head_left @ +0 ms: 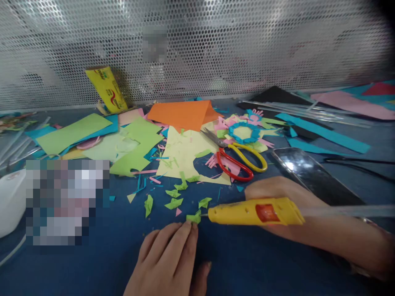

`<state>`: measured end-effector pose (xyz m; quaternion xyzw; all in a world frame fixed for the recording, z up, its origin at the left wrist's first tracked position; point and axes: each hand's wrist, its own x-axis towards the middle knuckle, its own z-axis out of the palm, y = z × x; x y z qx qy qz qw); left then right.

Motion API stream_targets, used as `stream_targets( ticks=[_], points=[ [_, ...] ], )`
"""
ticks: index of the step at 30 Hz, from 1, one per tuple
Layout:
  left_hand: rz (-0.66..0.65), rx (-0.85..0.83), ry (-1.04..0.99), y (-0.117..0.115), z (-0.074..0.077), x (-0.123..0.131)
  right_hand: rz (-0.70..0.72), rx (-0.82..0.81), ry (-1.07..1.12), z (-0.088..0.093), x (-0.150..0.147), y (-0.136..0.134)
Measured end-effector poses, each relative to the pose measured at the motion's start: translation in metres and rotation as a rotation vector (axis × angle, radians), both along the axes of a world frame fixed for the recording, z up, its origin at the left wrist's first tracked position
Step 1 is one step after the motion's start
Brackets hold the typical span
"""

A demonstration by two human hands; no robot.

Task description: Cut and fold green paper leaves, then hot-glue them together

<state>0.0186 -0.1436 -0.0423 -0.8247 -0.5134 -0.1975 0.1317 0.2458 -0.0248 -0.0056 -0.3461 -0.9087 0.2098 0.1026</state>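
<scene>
My right hand (274,191) is wrapped round a yellow glue gun (237,212) with a clear glue stick (345,211) at its back. The gun's nozzle meets the right side of a small folded green paper piece (193,218). Fingertips of my left hand (173,255) press that piece on the dark blue table, the thumb apart to the right. Similar green pieces (174,203) lie just beyond. Whether glue is on the paper is too small to tell.
Scissors (236,158) with red and yellow handles lie on cream paper (182,152). A phone (314,174) is beside my right forearm. Coloured papers, a blue paper ring (243,132) and a yellow box (108,90) sit before a perforated metal panel (197,49). A blurred patch covers the left.
</scene>
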Motion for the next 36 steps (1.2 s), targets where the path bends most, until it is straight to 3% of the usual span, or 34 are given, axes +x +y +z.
stream_targets(
  ticks=[4, 13, 18, 24, 29, 36],
  points=[
    [0.013, 0.004, -0.021, 0.0006, -0.0012, 0.0009, 0.046, -0.001, 0.011, -0.0013, -0.0006, -0.0015],
    [0.006, 0.004, -0.011, -0.0001, -0.0012, 0.0002, 0.041, -0.022, 0.010, 0.0000, -0.0021, -0.0013],
    [0.004, 0.001, 0.001, 0.0014, -0.0002, -0.0003, -0.045, -0.008, -0.032, -0.0010, -0.0007, 0.0008],
    [0.012, -0.008, -0.016, 0.0003, -0.0003, 0.0006, 0.033, -0.046, 0.004, 0.0011, -0.0026, -0.0024],
    [0.007, -0.007, -0.016, 0.0002, 0.0001, 0.0009, -0.032, -0.018, 0.002, 0.0008, -0.0017, 0.0001],
    [0.001, -0.004, 0.000, 0.0010, 0.0006, -0.0005, -0.004, -0.014, -0.001, -0.0010, -0.0020, 0.0018]
  ],
)
